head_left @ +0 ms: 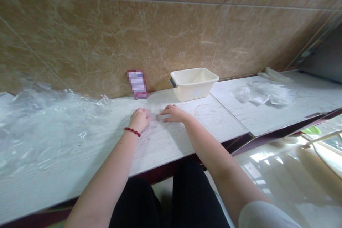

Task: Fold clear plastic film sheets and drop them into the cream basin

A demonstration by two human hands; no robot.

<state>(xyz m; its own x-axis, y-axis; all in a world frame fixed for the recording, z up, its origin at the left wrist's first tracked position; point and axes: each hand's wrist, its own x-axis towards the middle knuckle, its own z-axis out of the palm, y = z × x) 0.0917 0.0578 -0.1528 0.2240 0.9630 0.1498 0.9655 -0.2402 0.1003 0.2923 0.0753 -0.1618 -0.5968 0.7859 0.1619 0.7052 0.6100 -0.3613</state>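
Note:
A thin, clear plastic bag lies on the white wood-grain table between my hands, its outline faint and hard to follow. My left hand, with a red bead bracelet at the wrist, has its fingers curled down on the bag's left side. On the other side, my right hand reaches in from the right with thumb and fingers apart, close to the bag's right edge. Just behind my hands stands a cream plastic bin with a grey handle.
A large heap of clear plastic bags covers the table's left part. More clear bags lie on the right. A blurred red-and-white card leans on the brown marbled wall. The table's front edge runs just before my legs.

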